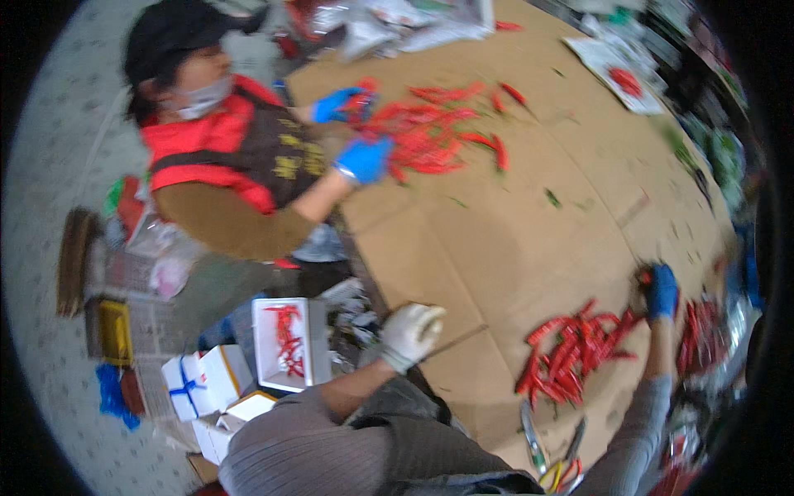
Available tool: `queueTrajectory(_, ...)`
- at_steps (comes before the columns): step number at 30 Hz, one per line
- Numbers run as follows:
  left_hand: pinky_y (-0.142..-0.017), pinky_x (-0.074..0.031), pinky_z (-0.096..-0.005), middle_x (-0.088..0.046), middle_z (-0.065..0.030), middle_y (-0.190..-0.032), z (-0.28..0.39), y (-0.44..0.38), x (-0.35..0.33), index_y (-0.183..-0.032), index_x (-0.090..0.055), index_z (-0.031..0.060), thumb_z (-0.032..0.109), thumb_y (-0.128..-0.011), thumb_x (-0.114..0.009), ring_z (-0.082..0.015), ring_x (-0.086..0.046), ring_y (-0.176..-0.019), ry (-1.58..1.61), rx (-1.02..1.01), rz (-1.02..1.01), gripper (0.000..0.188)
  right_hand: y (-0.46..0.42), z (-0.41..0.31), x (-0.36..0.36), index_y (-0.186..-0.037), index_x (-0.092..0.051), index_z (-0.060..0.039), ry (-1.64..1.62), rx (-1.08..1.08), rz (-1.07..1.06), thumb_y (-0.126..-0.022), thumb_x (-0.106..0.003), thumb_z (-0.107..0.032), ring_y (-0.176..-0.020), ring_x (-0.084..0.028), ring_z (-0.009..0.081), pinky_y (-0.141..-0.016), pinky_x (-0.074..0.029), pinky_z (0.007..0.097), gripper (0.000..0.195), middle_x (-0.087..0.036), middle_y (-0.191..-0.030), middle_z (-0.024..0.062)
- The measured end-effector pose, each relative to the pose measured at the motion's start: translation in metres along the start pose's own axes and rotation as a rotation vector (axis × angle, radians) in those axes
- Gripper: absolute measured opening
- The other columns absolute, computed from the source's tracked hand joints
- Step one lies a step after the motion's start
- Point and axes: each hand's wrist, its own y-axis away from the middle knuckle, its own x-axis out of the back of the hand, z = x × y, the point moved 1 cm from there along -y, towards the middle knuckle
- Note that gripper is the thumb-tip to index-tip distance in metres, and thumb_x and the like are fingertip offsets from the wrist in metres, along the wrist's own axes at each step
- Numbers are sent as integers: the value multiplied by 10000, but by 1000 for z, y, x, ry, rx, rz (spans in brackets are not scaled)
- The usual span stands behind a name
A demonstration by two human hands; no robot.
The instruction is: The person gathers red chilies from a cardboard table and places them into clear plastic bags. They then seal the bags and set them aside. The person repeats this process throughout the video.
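My left hand, in a white glove, is held over the near left edge of the cardboard-covered table. Its fingers curl loosely and nothing shows in them. My right hand wears a blue glove and is at the far right end of a heap of red chilli peppers. Something red and dark, blurred, shows at its fingertips; it looks like a chilli pepper. Closer to my body lie a tool with a pale handle and scissors with yellow and red-orange handles.
A co-worker in blue gloves handles another chilli heap across the table. At left, a white foam box holds chillies beside white cartons. Bagged chillies lie at right; a white tray is at the far right.
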Motion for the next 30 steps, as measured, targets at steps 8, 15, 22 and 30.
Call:
queueTrajectory(8, -706, -517, -385, -666, -92, -876, 2, -1, 0, -958, -686, 90, 88, -793, -667, -297, -636, -795, 4, -8, 75, 167, 27, 152, -17, -1125, -562, -27, 191, -463, 87, -853, -580, -70, -944, -649, 409, -760, -497, 461, 275, -662, -1046, 211)
queueTrajectory(15, -698, -511, -383, -663, -84, -862, 3, 0, 0, -952, -685, 89, 73, -784, -671, -294, -632, -776, -16, -17, 88, 169, 53, 145, -24, -1312, -481, -83, -19, -679, 123, -874, -559, -65, -940, -642, 389, -767, -505, 454, 445, -638, -1137, 215)
queueTrajectory(22, -704, -507, -391, -660, -98, -854, 7, -2, 0, -946, -687, 76, 58, -783, -665, -301, -627, -788, -2, 8, 79, 165, 109, -38, 28, -1308, -564, -69, -930, -618, -47, -899, -647, -58, -903, -593, 126, -805, -490, 266, 417, -633, -1124, 34)
queueTrajectory(30, -718, -508, -398, -662, -105, -875, 3, -3, 2, -970, -682, 70, 83, -798, -667, -314, -628, -812, 10, -49, 72, 173, 156, -248, 61, -1223, -625, -38, -777, -330, 8, -811, -710, -31, -1049, -640, 221, -900, -497, 318, 421, -667, -1166, 136)
